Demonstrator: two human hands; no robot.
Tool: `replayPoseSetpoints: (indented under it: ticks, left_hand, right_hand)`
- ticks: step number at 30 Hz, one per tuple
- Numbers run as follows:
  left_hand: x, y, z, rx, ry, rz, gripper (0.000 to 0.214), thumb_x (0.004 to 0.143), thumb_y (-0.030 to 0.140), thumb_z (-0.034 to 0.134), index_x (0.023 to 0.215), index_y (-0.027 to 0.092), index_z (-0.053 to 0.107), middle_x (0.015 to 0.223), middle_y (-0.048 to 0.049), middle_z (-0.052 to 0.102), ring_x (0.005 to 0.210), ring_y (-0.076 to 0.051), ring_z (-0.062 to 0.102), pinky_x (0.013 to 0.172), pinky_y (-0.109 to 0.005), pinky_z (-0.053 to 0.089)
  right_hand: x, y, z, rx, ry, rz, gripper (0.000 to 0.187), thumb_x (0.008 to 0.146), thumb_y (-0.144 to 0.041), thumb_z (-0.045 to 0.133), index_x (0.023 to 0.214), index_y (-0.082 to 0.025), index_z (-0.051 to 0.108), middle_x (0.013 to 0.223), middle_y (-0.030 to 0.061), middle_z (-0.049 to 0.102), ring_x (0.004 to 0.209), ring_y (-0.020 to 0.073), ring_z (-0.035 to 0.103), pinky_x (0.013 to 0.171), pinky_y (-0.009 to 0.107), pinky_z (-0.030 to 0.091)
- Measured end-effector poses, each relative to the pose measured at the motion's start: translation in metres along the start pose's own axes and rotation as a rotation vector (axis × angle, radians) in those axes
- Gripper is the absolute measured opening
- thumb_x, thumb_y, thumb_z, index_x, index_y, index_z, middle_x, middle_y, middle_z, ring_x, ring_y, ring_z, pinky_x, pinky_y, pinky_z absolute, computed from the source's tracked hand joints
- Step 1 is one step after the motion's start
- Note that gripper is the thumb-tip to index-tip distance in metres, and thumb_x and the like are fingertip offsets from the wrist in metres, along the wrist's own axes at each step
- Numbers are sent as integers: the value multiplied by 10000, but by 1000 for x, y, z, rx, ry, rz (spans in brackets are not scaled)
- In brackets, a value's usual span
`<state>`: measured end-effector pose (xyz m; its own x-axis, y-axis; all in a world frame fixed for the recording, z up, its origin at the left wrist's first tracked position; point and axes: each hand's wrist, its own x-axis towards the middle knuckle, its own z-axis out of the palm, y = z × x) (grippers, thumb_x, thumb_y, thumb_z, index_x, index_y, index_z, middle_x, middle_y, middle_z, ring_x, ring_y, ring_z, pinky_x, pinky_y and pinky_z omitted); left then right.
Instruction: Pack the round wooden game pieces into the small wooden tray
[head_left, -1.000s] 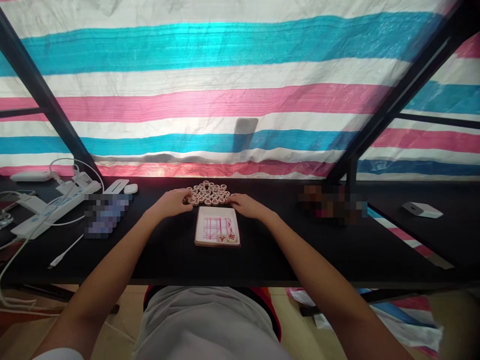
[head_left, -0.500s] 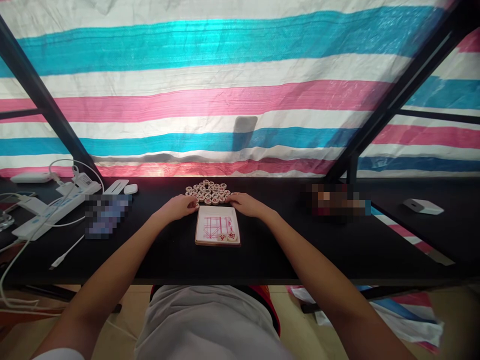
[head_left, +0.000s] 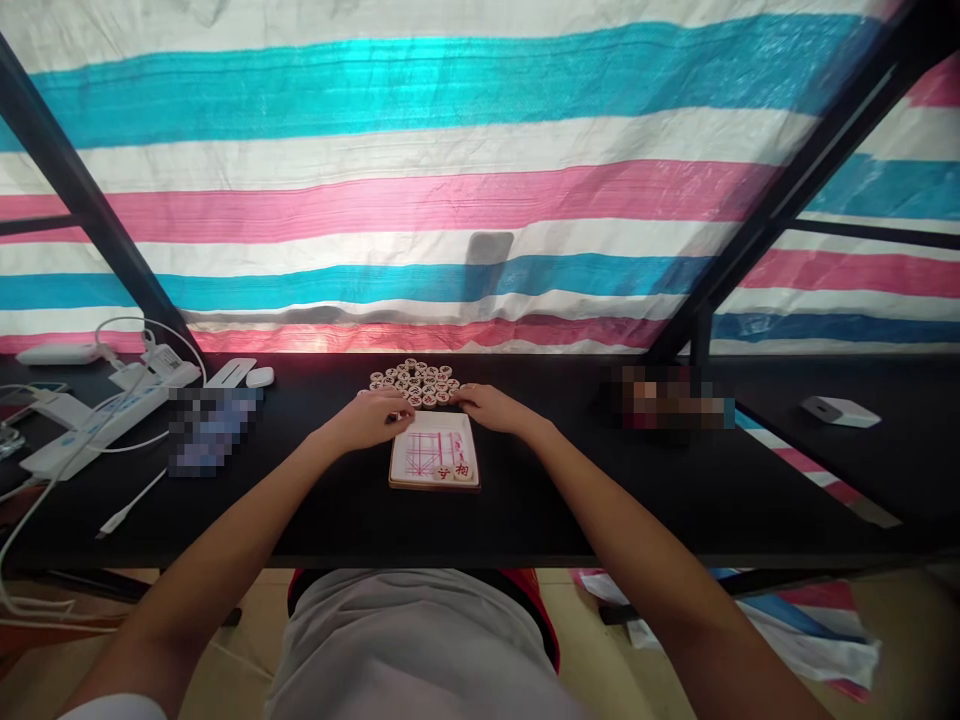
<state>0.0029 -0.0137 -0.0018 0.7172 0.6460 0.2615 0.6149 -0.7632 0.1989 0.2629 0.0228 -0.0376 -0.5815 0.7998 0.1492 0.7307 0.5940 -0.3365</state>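
Note:
A cluster of round xiangqi pieces (head_left: pixel 420 380) lies near the back of the black table, marked with characters. In front of it sits a shallow square box (head_left: pixel 435 440) with a pink-red grid printed inside. Two pieces with red characters (head_left: pixel 454 472) rest in its near right corner. My left hand (head_left: pixel 371 418) is over the box's far left corner, its fingertips closed on a xiangqi piece mostly hidden by them. My right hand (head_left: pixel 487 408) lies at the cluster's right edge, fingers stretched out and touching the outer pieces.
At left are a white power strip (head_left: pixel 112 420) with cables, a blurred flat item (head_left: pixel 214 430) and a white earbud case (head_left: pixel 260 377). A blurred dark object (head_left: pixel 660 400) and a white device (head_left: pixel 840 411) are to the right. Striped sheeting (head_left: pixel 420 190) hangs behind.
My left hand has moved right, from the cluster's near left edge to over the box's far left corner, with a piece at its fingertips. My right hand has stayed in place.

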Motion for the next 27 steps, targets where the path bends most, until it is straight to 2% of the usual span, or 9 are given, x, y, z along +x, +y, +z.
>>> replayPoseSetpoints:
  ticks: [3,7,14,24,27]
  left_hand:
    - [1,16,6,-38,-65,131,224,861,337,533,930,190,687,921,-45,669,889,-176,596,861,-280,420]
    - [2,29,16,-51,-120,206,278,850,380,566,1020,196,687,967,-62,668,923,-188,592,878,-289,407]
    - [1,31,14,-100,-153,201,323,847,430,577,1073,222,680,1087,-59,654,1019,-202,566,925,-304,377]
    - [1,37,13,-233,-196,240,334,773,459,660,1015,234,710,1041,-51,670,972,-190,578,912,-282,396]
    - [2,36,13,-223,-202,267,294,803,418,637,1033,249,705,1045,-42,672,985,-183,573,916,-272,389]
  right_hand:
    - [0,0,0,-5,-1,9,317,867,-94,435,1061,-181,669,1066,73,650,985,175,593,922,289,425]
    - [0,0,0,-11,-3,0,332,859,-81,434,1075,-178,668,1083,77,646,994,172,593,924,281,423]
    - [0,1,1,11,8,-20,316,872,-101,434,1076,-175,664,1078,84,646,994,177,591,919,297,425]
    - [0,1,1,2,-4,-14,334,851,-78,438,1085,-161,661,1086,89,643,996,176,589,926,291,420]
    - [0,0,0,4,-7,-15,341,843,-71,436,1083,-154,664,1073,92,645,981,174,593,920,287,421]
